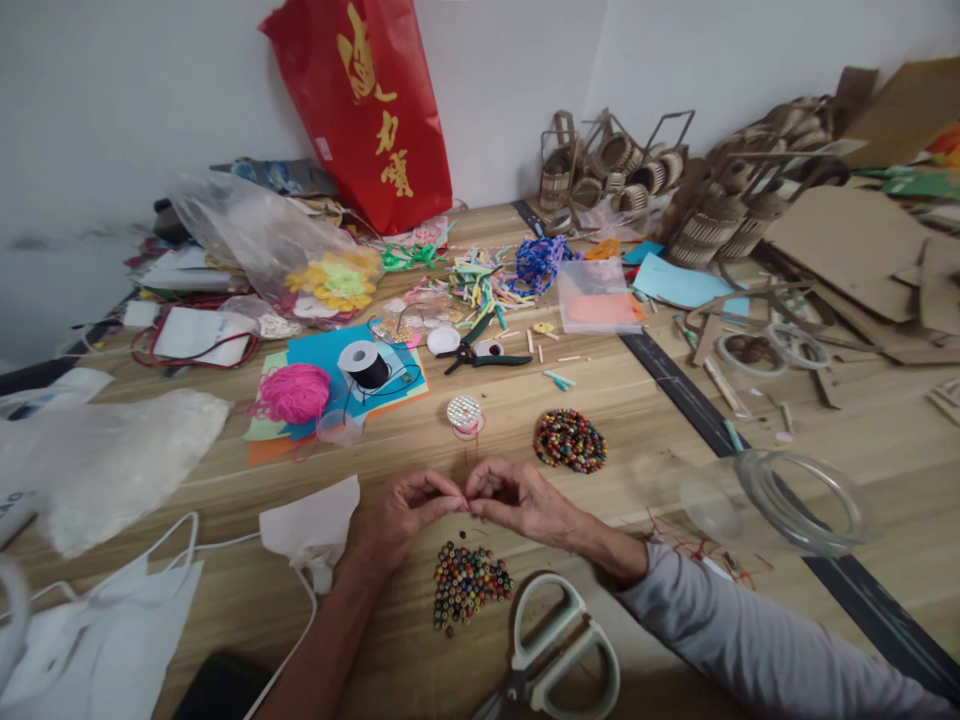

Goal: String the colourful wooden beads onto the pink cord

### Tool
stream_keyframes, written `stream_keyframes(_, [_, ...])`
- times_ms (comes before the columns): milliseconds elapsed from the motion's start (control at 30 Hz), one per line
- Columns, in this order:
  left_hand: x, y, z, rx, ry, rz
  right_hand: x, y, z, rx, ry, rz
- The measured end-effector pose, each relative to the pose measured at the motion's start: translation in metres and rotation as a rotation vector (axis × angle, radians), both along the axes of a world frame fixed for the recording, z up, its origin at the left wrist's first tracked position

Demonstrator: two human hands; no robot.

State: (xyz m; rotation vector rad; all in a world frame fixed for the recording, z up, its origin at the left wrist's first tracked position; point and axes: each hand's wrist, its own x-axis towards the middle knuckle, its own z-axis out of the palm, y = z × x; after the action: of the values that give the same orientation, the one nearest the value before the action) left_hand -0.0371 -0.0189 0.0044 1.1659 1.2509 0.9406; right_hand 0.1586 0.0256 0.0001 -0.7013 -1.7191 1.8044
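My left hand [412,510] and my right hand [517,500] meet fingertip to fingertip above the table, each closed in a pinch. Between them is a thin red thread, mostly hidden by the fingers. A strand of it runs back toward a small spool [469,428] topped by a sparkly disc [463,411]. Just below the hands lies a loose patch of multicoloured round beads [469,585]. Beyond my right hand rests a coiled heap of strung beads [570,441]. Scissors with pale handles [559,650] lie close to the loose beads.
Pink yarn [296,393] and a black cord spool [365,367] sit on coloured sheets at back left. Pliers [480,355] lie mid-table. Clear tubing [802,500] is at right, cardboard [855,250] behind it. A white cable [300,610] crosses the left side.
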Motion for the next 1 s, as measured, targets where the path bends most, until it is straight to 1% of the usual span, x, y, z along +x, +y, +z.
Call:
stream_keyframes(100, [0.0,0.0,0.0,0.011,-0.006,0.004,0.0,-0.001,0.001,-0.04,0.021,0.022])
stream_keyframes(200, [0.001,0.001,0.0,0.03,-0.001,0.009,-0.001,-0.001,0.002,-0.042,0.021,0.026])
stream_keyframes(333, [0.003,0.003,0.002,0.077,-0.025,0.013,-0.002,-0.001,-0.001,0.031,-0.039,-0.008])
stream_keyframes(433, [0.007,0.003,0.006,0.112,-0.024,0.025,-0.002,-0.001,-0.002,0.109,-0.087,-0.029])
stream_keyframes(567, [0.012,0.001,0.014,0.143,0.042,0.045,0.0,0.0,-0.001,0.24,-0.067,-0.079])
stream_keyframes(667, [0.016,-0.001,0.017,0.135,0.127,0.071,0.002,-0.001,0.002,0.236,-0.061,-0.139])
stream_keyframes(733, [0.018,-0.001,0.014,0.177,0.181,0.063,0.005,-0.002,0.004,0.213,-0.08,-0.176])
stream_keyframes(900, [0.023,-0.002,-0.001,0.409,0.3,-0.004,0.009,-0.006,0.011,0.16,-0.073,-0.193])
stream_keyframes(1000, [0.026,-0.003,-0.009,0.492,0.379,-0.039,0.012,-0.004,0.012,0.11,-0.034,-0.238])
